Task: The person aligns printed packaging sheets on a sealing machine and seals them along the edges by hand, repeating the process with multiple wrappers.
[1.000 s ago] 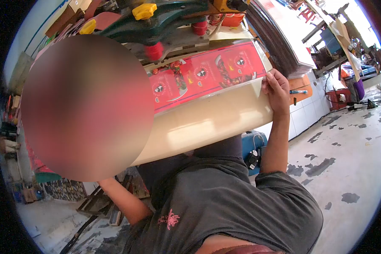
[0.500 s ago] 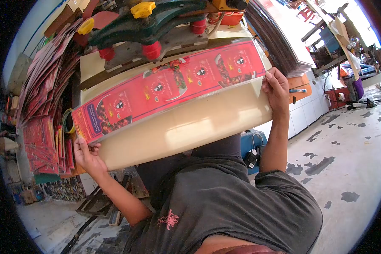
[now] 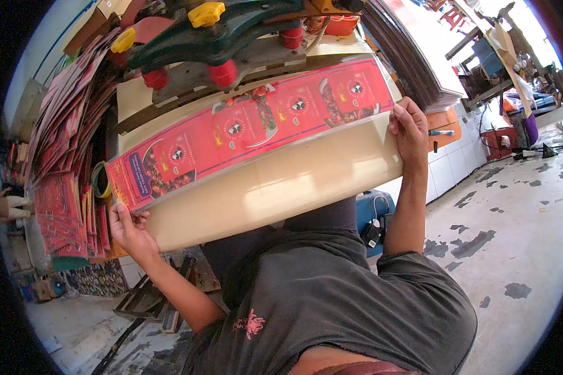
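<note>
A long red printed sheet with food pictures and round logos lies slantwise in front of me, under a glossy clear film. It rests on a cream-coloured board or padded surface, whose near edge is above my lap. My left hand pinches the sheet's near left corner, thumb on top. At the far right end, my right hand has its fingers curled and pressed on the sheet's corner. Just beyond the sheet stands a dark green metal frame with yellow knobs and red feet.
Left of the board are a leaning pile of red printed sheets, a lower red stack and a tape roll. A tall stack of boards rises at the back right. A pen lies on an orange surface.
Both hands keep their hold at the sheet's ends, and the sheet stays almost in place. The green frame appears very slightly farther left in view.
</note>
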The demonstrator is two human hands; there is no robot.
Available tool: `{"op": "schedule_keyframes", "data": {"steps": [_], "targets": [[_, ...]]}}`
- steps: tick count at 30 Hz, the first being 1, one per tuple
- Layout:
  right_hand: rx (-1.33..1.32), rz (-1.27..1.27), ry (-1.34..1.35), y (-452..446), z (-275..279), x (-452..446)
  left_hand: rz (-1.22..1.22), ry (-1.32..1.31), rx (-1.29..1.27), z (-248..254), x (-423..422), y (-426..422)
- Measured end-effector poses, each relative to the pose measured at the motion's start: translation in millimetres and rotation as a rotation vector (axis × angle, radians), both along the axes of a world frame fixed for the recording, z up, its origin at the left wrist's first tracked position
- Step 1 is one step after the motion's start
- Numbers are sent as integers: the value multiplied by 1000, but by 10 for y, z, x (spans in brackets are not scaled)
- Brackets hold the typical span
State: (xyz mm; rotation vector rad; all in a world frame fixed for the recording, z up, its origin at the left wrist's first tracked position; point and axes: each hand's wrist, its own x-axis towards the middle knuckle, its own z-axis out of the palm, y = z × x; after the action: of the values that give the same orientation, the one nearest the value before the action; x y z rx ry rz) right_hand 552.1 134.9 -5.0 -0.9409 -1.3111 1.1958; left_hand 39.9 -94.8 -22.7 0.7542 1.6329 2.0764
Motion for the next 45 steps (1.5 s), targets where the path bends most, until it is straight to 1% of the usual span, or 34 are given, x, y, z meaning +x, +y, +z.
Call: {"op": "schedule_keyframes", "data": {"steps": [11,17,19,21,23,24,30,35,41,45], "targets": [[22,26,4,25,-41,40,-26,8,-2,-1,-5,-7],[-36,34,63,7,2,-31,-4,6,-14,-22,-18,-24],[-19,37,55,23,-17,-20,5,20,-60,-7,1,-24],[-33,50,59,32,-33,-12,16,40,-56,17,34,-13],[-52,15,36,24,-15,-12,16,-3,-27,10,36,-11],[-72,22,-8,23,1,-6,21,-2,-26,5,24,-11],[-60,83,-49,66,-51,85,-16,0,-24,-13,-5,-21],[-29,39,-38,20,-3,23,56,10,-55,58,80,36],[-28,32,-37,-8,15,11,9,41,-59,11,8,-6],[-26,52,-11,-9,8,13,26,39,-58,18,27,5]]}}
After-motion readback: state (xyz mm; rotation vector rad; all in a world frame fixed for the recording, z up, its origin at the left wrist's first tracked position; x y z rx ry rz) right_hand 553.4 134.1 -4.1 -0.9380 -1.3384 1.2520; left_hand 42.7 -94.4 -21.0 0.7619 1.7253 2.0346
